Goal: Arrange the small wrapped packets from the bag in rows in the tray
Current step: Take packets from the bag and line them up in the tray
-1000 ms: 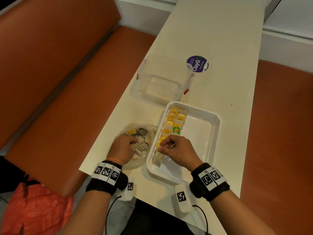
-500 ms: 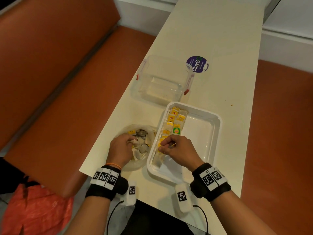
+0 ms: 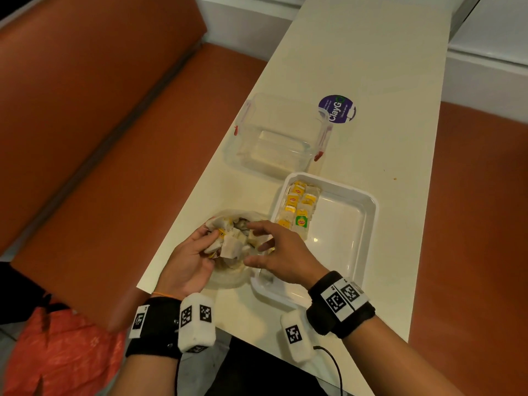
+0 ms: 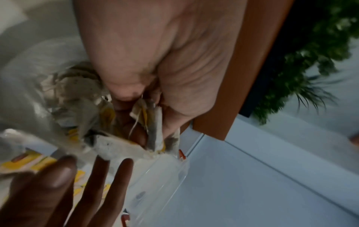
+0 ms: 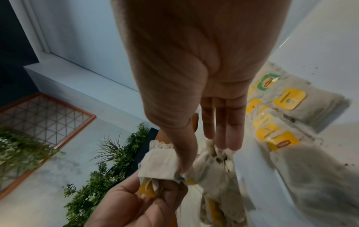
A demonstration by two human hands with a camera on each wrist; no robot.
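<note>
A long cream desk [image 3: 357, 67] runs between orange benches [image 3: 100, 124]. Near its front edge sits a clear plastic bag [image 3: 228, 277] of small wrapped packets, with a white tray [image 3: 367, 224] just beside it holding two rows of packets [image 3: 298, 208] along its left wall. The left hand [image 3: 188, 264] holds a bunch of packets [image 3: 228, 244] in a curled grip above the bag. The right hand [image 3: 281, 252] reaches toward that bunch, its grip wide, fingers straight. A clear lidded box [image 3: 274, 138] stands beyond the tray.

To the right of our right hand [image 3: 281, 257] the tray [image 3: 368, 221] floor lies bare; beyond its fingertips, packet rows [image 3: 298, 208] fill the left side. Farther ahead, the clear container [image 3: 274, 138] blocks the table.
</note>
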